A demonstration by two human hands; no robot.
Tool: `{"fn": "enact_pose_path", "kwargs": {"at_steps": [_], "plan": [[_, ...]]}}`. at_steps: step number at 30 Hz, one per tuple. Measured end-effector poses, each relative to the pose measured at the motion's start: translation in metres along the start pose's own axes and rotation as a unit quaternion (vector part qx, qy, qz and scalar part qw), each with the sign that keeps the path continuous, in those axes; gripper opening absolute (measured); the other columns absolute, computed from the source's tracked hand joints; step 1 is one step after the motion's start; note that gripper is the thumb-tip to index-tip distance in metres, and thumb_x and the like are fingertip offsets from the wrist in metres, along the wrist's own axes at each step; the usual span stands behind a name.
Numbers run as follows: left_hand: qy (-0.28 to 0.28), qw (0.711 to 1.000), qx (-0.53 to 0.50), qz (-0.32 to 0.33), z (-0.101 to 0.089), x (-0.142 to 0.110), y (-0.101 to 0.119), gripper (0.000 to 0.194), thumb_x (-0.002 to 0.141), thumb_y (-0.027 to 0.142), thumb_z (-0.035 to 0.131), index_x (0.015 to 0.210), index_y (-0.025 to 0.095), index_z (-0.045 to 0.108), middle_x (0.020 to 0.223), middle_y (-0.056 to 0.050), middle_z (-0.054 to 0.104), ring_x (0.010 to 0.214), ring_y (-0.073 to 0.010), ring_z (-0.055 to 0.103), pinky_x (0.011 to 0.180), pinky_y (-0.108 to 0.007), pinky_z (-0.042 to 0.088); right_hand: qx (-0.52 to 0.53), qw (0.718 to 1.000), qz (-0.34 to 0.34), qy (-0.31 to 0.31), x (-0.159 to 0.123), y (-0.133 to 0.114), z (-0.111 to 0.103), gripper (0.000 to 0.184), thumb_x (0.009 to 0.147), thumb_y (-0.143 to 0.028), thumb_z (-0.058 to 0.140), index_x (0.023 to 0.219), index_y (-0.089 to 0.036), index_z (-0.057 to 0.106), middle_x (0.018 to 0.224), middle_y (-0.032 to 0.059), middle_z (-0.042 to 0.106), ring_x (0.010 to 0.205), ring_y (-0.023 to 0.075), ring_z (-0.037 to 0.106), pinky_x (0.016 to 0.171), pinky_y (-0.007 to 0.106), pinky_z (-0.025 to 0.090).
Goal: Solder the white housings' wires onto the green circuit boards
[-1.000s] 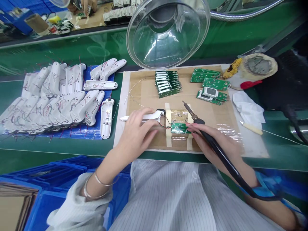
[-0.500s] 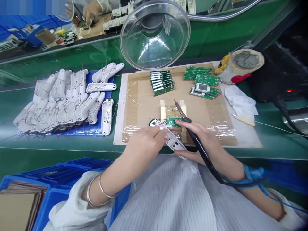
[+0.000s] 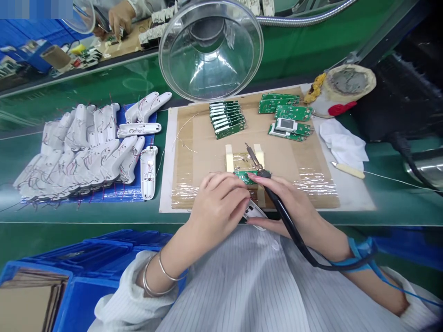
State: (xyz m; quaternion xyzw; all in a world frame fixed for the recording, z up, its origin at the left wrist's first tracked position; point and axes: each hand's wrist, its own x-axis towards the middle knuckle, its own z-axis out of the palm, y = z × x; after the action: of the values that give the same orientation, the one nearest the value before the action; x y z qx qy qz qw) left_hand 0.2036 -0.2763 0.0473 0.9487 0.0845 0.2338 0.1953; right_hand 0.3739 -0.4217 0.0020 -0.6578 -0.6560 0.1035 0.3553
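My left hand (image 3: 219, 203) is closed over the upper part of a white plastic casing (image 3: 254, 211) and hides most of it; its exact pinch is covered. A soldering iron (image 3: 277, 198) rests in my right hand (image 3: 297, 205), its metal tip pointing up and away. The right thumb touches the casing's lower end. Index fingertip of that hand lies on a green circuit board (image 3: 244, 177), which sits on a taped fixture (image 3: 242, 161) on the cardboard mat (image 3: 194, 173). The casing slants at the mat's front edge, open side up.
Several white casings with wires (image 3: 79, 152) lie on a blue sheet at left. Stacked circuit boards (image 3: 226, 119) and boards with displays (image 3: 290, 127) lie behind. A clear fume hood (image 3: 211, 50) hangs above. White tissue (image 3: 342, 140) and a pale-handled tool (image 3: 348, 169) are at right.
My left hand turned the white casing from lying left of the circuit board to slanting before it, then closed further over it. My right thumb came down onto the casing; the soldering iron stayed in hand.
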Motion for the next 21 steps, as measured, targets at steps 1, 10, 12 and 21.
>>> {"fn": "enact_pose_path", "kwargs": {"at_steps": [1,10,12,21], "plan": [[0.001,1.0,-0.01,0.001,0.003,0.0,-0.001,0.004,0.094,0.016,0.062,0.096,0.019,0.062,0.099,0.0,0.071,0.108,-0.0178,0.06,0.102,-0.038,0.045,0.001,1.0,0.0,-0.002,0.0,0.0,0.0,0.09,0.08,-0.048,0.077,0.155,-0.026,0.032,0.142,0.0081,0.058,0.128,0.0245,0.058,0.103,0.043,0.056],[0.054,0.994,-0.072,-0.059,0.025,0.0,-0.008,0.005,0.096,0.017,0.06,0.099,0.018,0.064,0.096,-0.005,0.064,0.102,-0.0183,0.057,0.096,-0.039,0.049,0.05,0.998,0.014,0.026,0.001,-0.004,-0.004,0.086,0.079,-0.04,0.08,0.153,-0.032,0.035,0.141,0.0055,0.061,0.126,0.0242,0.062,0.104,0.044,0.057],[0.065,0.991,-0.057,-0.1,0.027,0.0,-0.005,0.005,0.095,0.018,0.06,0.096,0.017,0.065,0.1,-0.007,0.06,0.104,-0.0198,0.055,0.094,-0.039,0.048,0.052,0.991,0.059,0.103,-0.002,-0.005,-0.009,0.067,0.085,-0.029,0.075,0.145,-0.032,0.047,0.12,0.0025,0.073,0.112,0.0205,0.07,0.096,0.037,0.06],[0.054,0.982,-0.043,-0.173,0.029,0.002,0.005,0.01,0.094,0.02,0.059,0.087,0.018,0.065,0.108,-0.008,0.057,0.106,-0.0219,0.052,0.093,-0.041,0.045,0.077,0.937,0.062,0.336,-0.009,0.009,-0.013,0.014,0.09,-0.031,0.063,0.089,-0.024,0.075,0.073,0.0017,0.072,0.052,0.0125,0.06,0.05,0.029,0.049]]}}
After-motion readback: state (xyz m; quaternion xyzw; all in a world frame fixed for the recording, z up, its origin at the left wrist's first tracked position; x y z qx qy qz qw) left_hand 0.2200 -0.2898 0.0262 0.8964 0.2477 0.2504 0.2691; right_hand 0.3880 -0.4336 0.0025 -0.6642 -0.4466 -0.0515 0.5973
